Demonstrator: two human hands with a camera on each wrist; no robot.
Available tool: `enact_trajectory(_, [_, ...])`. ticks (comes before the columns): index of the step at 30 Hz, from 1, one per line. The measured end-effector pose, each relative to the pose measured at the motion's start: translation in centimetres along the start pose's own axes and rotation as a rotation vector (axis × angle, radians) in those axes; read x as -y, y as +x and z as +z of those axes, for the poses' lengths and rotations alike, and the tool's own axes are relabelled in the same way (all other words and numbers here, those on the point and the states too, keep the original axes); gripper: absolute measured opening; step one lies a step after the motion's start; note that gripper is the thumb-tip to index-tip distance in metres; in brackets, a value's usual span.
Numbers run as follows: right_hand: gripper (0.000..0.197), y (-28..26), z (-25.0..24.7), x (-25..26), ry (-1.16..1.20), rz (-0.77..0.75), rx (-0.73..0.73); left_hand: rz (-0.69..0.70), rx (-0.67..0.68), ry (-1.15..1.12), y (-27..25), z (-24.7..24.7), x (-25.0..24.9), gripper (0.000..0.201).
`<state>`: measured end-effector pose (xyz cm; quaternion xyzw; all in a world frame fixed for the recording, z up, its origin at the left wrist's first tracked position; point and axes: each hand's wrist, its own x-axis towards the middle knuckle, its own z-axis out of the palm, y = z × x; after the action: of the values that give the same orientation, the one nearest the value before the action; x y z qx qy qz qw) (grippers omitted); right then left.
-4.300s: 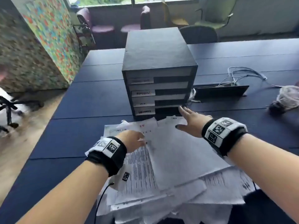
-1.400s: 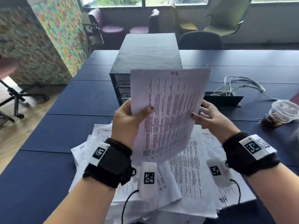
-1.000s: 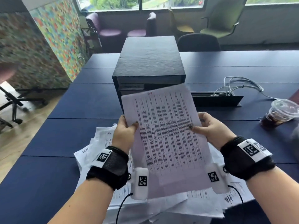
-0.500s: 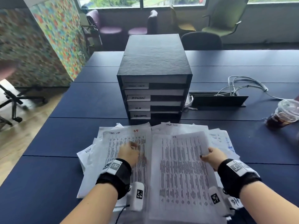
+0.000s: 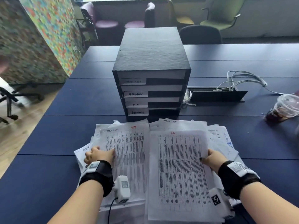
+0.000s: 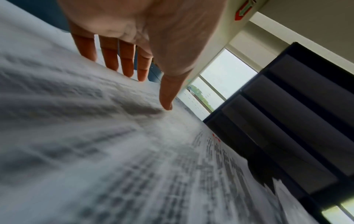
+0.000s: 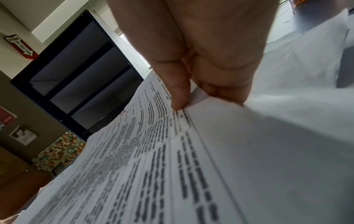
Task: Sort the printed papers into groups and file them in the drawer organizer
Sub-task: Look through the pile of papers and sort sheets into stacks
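The black drawer organizer [image 5: 150, 62] stands mid-table, its slots labelled TASK LIST, ADMIN, H.R and SECURITY; it also shows as organizer [image 6: 287, 121] and organizer [image 7: 76, 68]. A loose pile of printed papers [image 5: 218, 136] lies in front of it. My right hand [image 5: 208, 157] pinches the right edge of the sheet marked H.R [image 5: 179, 167], thumb on top. In the right wrist view the right hand [image 7: 189, 101] holds that H.R sheet [image 7: 153, 151] slightly lifted. My left hand [image 5: 98, 155] grips the left edge of the sheet marked I.T [image 5: 129, 151]. The left hand [image 6: 149, 91] has its thumb on the I.T sheet [image 6: 114, 151], fingertips hidden behind the edge.
A lidded plastic cup [image 5: 283, 109] with a dark drink stands at the right. A black cable box [image 5: 216, 94] with white cables sits right of the organizer. The blue table [image 5: 48, 175] runs left and far back. Chairs stand beyond it, an office chair base at left.
The H.R sheet, held up by both hands before the organizer, has come down onto the right of the pile. My left hand let it go and moved to the I.T sheet's left edge.
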<state>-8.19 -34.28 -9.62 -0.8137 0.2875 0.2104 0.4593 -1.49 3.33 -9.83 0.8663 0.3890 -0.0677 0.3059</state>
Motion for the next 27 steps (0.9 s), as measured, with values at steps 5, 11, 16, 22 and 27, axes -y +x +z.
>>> enact_trajectory(5, [0.024,0.7,-0.2,-0.7,0.035,0.001,-0.019,0.095,-0.02,-0.138,-0.1,-0.1,0.7,0.057])
enact_trajectory(11, [0.025,1.9,-0.2,-2.0,0.172,0.011,-0.008,0.226,0.099,-0.255,-1.5,-0.1,0.8,0.003])
enact_trajectory(16, [0.034,0.7,-0.7,-1.5,0.597,0.039,0.057,0.361,0.255,-0.266,-3.1,0.1,0.3,0.011])
enact_trajectory(22, [0.028,0.1,-0.9,-1.1,0.745,0.045,0.078,0.361,0.507,-0.506,-6.0,1.0,-1.7,0.034])
enact_trajectory(27, [0.027,0.3,-0.4,-1.2,0.719,0.053,0.058,0.507,0.515,-0.338,-6.7,1.1,-2.6,0.069])
